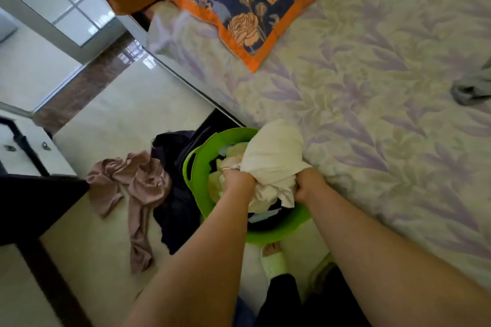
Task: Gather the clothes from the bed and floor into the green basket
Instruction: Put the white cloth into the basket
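Green plastic forms the one basket point(196, 159) in view, standing on the pale tiled floor point(125, 114) right against the side of the bed point(372, 87), directly beneath both hands. One cream garment point(271, 156) is bunched above the basket: the left hand point(239, 180) is closed on its lower left edge and the right hand point(309, 183) is closed on its lower right corner, so the cloth balloons up beyond the knuckles and partly rests on the bed's edge. Under the hands the basket already holds a heap of clothes, pale yellow, dark and light blue pieces among them; their number cannot be told. Two garments lie on the floor to the left of the left hand: a dark navy one point(172, 194) touching the basket's left wall, and a dusty pink one point(132, 188) spread just beyond it, overlapping its edge. One grey garment point(470, 90) lies on the leaf-printed sheet well away to the right of the right hand, cut off by the frame. One pillow point(255, 2) with an orange border and a navy floral print sits far ahead of the hands at the head of the bed; large letters "LO" can be read on it, the rest running out of view. Below the forearms, one foot in a pale slipper point(273, 260) stands near the basket.
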A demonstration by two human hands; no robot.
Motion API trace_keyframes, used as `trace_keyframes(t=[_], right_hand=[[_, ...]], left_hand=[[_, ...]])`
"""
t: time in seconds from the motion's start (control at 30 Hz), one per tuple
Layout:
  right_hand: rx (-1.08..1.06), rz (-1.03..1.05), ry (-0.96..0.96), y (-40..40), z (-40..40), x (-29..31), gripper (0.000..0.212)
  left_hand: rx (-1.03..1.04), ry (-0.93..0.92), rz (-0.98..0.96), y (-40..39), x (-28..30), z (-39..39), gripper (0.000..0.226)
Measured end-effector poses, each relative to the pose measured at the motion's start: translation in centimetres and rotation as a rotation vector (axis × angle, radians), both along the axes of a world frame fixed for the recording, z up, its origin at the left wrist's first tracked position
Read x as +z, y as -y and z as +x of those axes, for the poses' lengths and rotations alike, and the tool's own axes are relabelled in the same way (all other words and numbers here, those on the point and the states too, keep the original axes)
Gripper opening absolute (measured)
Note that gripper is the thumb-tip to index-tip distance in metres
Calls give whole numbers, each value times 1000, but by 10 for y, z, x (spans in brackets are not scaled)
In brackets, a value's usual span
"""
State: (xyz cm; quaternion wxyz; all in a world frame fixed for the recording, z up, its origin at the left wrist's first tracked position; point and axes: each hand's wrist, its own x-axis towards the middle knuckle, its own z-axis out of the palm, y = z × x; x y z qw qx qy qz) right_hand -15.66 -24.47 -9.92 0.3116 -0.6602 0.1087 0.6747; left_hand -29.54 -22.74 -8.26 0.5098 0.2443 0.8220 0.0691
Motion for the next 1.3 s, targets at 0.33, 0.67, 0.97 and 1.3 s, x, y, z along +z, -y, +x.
trace_keyframes(t=[0.33,0.67,0.97,1.3], right_hand=[[202,-100,378,24,-3,-140,38],[392,-158,558,40,1,-219,49],[756,-32,585,48,-5,-263,51],[907,-66,430,48,4,-274,43]], left_hand=[[-890,-378,374,47,-118,23,68],[-1576,-251,42,34,-255,65,80],[-1873,-477,-158,42,-354,72,84],[-1981,-303,-340,34,-300,74,76]])
